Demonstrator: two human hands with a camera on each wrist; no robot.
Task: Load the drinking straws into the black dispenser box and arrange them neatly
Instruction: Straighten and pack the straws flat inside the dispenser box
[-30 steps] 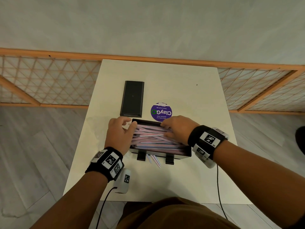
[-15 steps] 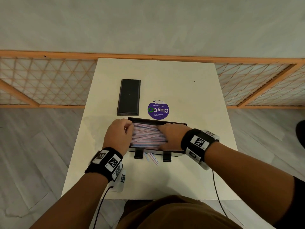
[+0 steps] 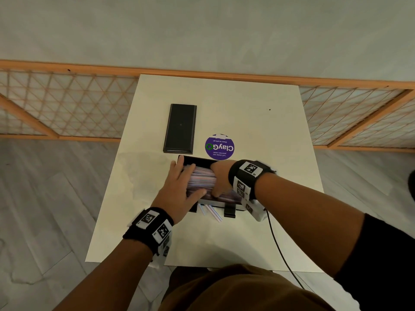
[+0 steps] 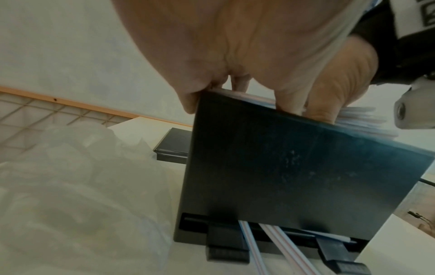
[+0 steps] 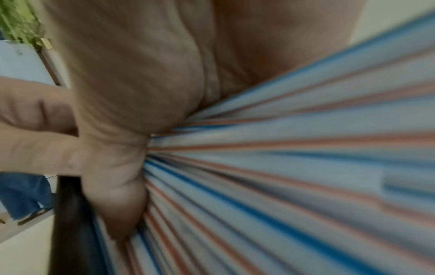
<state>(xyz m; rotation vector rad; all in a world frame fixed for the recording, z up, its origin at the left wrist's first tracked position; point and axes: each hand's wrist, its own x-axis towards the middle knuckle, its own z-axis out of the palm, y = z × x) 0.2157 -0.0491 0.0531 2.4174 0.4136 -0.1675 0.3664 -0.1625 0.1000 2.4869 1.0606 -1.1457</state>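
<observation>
- Black dispenser box point(image 3: 231, 202) standing near the middle of the white table point(image 3: 280, 135), a little toward its near edge, with its open top up, presumably so that the load can be dropped and squared from above.
- Striped drinking straws point(image 3: 202, 179) heaped inside as one dense bundle, lying along the box from its left end to its right; too many and too blurred to count.
- Left hand point(image 3: 177, 194) draped over the left end of the box, fingers spread and fairly straight against the straw ends, thumb on the bundle's near side; pressing rather than clamping, probably to butt the ends flush against that wall.
- Right hand point(image 3: 221, 179) curled down over the top of the bundle, fingers and thumb wrapped round a bunch of straws, likely to gather and level them.
- Three loose straws point(image 4: 277, 240) poking out of the slot at the foot of the box toward the table's near edge, between two black feet point(image 3: 229, 212); out of line, so probably still to be tucked back.
- One flat black lid point(image 3: 180, 129) lying beyond the box toward the far left part of the table, set aside to leave the top open.
- One round purple sticker point(image 3: 219, 146) just beyond the box's far wall.
- Crumpled clear plastic point(image 4: 77, 178) beside the box's left end in the left wrist view; perhaps packaging.
</observation>
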